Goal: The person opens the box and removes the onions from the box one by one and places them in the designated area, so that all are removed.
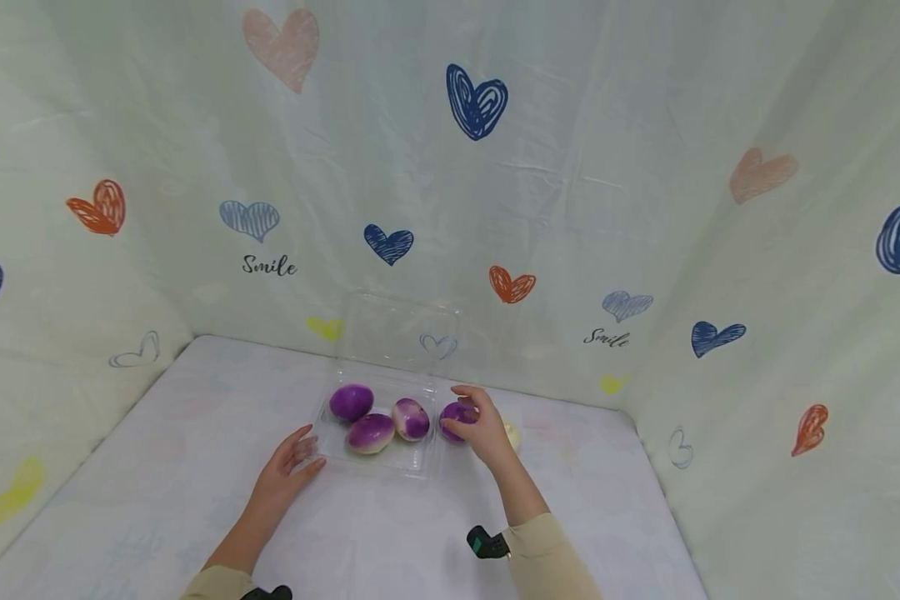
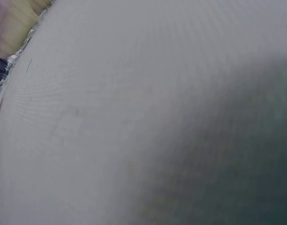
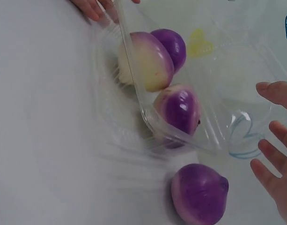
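3 turnips (image 1: pixel 371 434) in clear box (image 1: pixel 402 457)

turnips (image 1: pixel 371 434): purple-white | backdrop (image 1: pixel 607 108): pale | hearts (image 1: pixel 388 245): blue, red-orange | sleeves (image 1: pixel 543 554): beige

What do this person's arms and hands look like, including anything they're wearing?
The left grip and right grip are ungloved. The left sleeve and right sleeve are plain beige. A black device with a green patch sits at the right cuff; another dark device, partly cut off, shows by the left.
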Available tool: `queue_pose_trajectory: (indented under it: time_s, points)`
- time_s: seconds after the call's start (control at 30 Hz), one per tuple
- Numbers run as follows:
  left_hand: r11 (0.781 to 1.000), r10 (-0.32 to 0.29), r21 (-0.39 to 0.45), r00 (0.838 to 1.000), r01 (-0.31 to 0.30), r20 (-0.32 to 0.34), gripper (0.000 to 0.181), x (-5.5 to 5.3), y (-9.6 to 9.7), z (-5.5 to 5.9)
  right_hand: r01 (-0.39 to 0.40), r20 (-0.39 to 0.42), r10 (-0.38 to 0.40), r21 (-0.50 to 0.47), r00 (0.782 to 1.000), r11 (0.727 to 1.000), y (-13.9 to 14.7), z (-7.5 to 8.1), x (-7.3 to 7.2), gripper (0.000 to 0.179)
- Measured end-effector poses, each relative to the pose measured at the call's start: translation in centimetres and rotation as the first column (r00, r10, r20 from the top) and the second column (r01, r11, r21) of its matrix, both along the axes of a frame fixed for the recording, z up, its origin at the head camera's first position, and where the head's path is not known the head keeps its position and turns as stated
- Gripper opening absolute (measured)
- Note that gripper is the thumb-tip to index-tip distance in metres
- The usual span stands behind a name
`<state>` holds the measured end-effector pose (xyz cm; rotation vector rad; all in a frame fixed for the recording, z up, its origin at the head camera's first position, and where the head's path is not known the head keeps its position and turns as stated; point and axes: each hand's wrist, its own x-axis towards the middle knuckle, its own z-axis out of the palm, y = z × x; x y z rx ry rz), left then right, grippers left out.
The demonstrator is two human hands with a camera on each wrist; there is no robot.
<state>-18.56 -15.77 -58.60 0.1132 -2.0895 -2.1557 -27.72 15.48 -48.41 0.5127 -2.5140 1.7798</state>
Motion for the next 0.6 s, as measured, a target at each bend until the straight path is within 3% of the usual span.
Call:
queue_pose_trajectory:
  time_s: [0.2,0.33,0.47,0.6]
  points:
    - [1.0,0.013,-0.006,1.0,-0.013,-0.007,0.068,0.1,0.1,0.0,-0.036,0.015,0.036,0.046,0.999,0.998,-2.7,2.5,2.4,0.049]
    - [1.0,0.011,0.006,1.0,-0.011,-0.02,0.067,0.1,0.1,-0.1,-0.065,0.039,0.063,0.058,0.997,0.996,-4.0,3.0,3.1,0.049]
    - [1.0,0.01,0.013,0.999,-0.009,-0.034,0.067,0.1,0.1,-0.2,-0.127,0.064,0.126,0.017,0.99,0.992,-5.0,2.3,2.9,0.05]
    - [1.0,0.01,0.005,0.999,-0.01,-0.042,0.066,0.1,0.1,-0.1,-0.193,0.027,0.194,-0.038,0.981,0.98,-5.8,0.0,1.7,0.052]
